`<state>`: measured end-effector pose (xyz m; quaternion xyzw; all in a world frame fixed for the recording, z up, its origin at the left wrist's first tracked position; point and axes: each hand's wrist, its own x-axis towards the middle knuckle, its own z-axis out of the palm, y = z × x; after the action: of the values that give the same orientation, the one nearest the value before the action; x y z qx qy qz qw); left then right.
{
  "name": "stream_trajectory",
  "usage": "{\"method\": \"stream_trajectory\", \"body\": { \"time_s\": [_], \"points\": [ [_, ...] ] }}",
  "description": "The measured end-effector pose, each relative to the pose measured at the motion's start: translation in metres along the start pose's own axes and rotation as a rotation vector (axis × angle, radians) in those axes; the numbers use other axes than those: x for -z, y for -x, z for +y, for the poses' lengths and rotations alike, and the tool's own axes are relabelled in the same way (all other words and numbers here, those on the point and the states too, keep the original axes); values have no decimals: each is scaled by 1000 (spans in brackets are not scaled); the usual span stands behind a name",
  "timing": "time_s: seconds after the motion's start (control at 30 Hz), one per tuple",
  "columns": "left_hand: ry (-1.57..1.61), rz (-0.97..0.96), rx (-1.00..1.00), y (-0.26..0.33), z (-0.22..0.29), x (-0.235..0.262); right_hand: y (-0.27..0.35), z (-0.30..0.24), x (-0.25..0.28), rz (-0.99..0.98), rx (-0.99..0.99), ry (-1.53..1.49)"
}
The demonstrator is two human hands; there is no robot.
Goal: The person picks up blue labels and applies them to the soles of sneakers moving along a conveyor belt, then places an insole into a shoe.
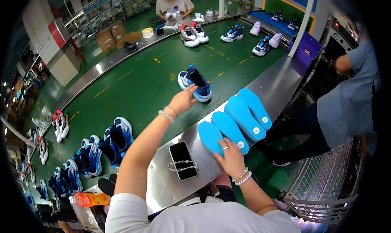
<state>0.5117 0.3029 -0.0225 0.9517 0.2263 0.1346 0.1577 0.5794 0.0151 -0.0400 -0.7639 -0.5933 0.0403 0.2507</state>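
My left hand (184, 100) reaches over the green belt with its fingers stretched out, the tips at the side of a navy, white and light-blue sneaker (205, 95). The sneaker stands alone with its collar open. At the steel ledge, my right hand (233, 159) has its fingers closed over the heel end of the leftmost bright-blue insole (209, 136); the thumb is partly hidden. More blue insoles lie beside it in a slightly overlapping row, among them a middle one (244, 117) and the far right one (254, 107). Round white stickers mark visible heels.
A phone (183, 161) with a beaded strap lies on the steel ledge (161, 192). Several blue sneakers (89, 157) line the belt at left; others stand farther off. A wire cart (326, 180) and a co-worker (346, 107) are at right. Another person (175, 7) stands across the belt.
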Motion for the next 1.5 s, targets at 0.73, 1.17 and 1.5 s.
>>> {"method": "stream_trajectory", "body": {
  "time_s": [0.73, 1.17, 1.5],
  "points": [
    [233, 395, 224, 161, 10, 18, -36, -18, 63, -136, 240, 291],
    [330, 805, 640, 124, -43, 8, -143, -124, 20, -191, 793, 595],
    [323, 764, 534, 152, -69, -12, -186, -132, -81, -242, 717, 623]
  ]
}}
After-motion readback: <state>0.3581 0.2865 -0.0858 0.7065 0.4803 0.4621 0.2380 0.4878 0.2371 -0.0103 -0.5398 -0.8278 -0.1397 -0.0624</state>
